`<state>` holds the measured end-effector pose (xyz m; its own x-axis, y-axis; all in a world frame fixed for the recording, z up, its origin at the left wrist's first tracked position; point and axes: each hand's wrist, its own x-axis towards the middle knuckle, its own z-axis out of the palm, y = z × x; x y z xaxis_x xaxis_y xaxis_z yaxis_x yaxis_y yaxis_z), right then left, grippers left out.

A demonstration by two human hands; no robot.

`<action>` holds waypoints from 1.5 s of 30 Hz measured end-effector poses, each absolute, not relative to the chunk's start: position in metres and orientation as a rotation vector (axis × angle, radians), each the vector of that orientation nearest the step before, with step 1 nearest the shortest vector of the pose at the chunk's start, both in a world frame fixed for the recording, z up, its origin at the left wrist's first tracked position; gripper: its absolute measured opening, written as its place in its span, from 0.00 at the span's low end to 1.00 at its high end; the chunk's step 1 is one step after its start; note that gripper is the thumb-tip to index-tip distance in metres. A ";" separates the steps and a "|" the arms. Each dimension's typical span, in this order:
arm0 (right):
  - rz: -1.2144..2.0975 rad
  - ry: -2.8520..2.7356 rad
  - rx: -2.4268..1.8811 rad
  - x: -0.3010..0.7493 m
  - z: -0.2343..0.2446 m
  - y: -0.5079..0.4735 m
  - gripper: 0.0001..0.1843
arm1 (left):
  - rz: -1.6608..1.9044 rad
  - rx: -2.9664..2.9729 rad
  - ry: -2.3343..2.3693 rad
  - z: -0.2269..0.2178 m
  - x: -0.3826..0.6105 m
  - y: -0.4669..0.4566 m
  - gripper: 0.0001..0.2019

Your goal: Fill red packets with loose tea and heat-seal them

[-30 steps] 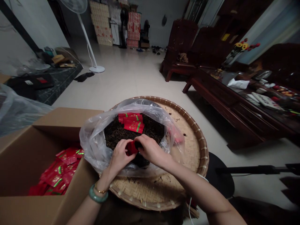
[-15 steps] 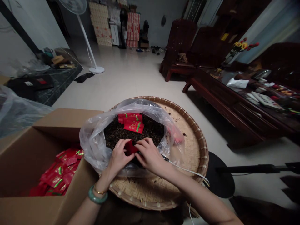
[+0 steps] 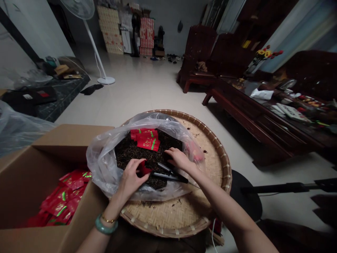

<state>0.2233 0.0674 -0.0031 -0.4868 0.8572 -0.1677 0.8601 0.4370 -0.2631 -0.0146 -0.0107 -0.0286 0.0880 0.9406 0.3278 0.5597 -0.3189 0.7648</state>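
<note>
My left hand [image 3: 131, 175] is closed on a small red foil packet [image 3: 143, 168], its top held up above dark dried tea leaves [image 3: 137, 151]. To the right, my right hand [image 3: 180, 160] reaches over the leaves with its fingers apart, the tips at the leaves and partly in shadow. A black two-armed clamp tool with a cord, like a hand-held sealer [image 3: 171, 176], lies with its jaws apart between my hands. Several flat red packets [image 3: 147, 141] rest on the leaves behind. A clear plastic bag [image 3: 101, 156] surrounds the leaves.
The bag sits on a round woven bamboo tray [image 3: 168, 223]. At left stands an open cardboard box [image 3: 75, 135] with many red packets [image 3: 59, 200] inside. A dark wooden table [image 3: 244, 116] is at right, a white standing fan [image 3: 96, 52] farther back.
My right hand has left the red packet and moved right and up to the leaves. The sealer, hidden before, now shows. My left hand keeps the packet.
</note>
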 end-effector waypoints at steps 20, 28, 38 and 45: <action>-0.362 2.736 1.525 0.193 -0.021 0.086 0.10 | 1.100 1.939 1.498 -0.028 -0.017 -0.009 0.20; -0.591 2.824 1.798 0.209 -0.019 0.089 0.09 | 1.093 1.921 1.489 -0.031 -0.019 -0.009 0.21; -2.148 2.558 1.848 0.188 0.031 0.042 0.08 | 1.061 1.926 1.522 -0.030 -0.016 -0.009 0.22; -1.590 2.999 1.788 0.166 0.040 0.033 0.09 | 1.082 1.882 1.507 -0.028 -0.016 -0.011 0.22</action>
<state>0.1659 0.0326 0.0403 -0.3838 0.9096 0.1590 0.3786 0.3120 -0.8714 -0.0160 -0.0111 -0.0278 0.0745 0.9587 0.2745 0.5664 -0.2672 0.7796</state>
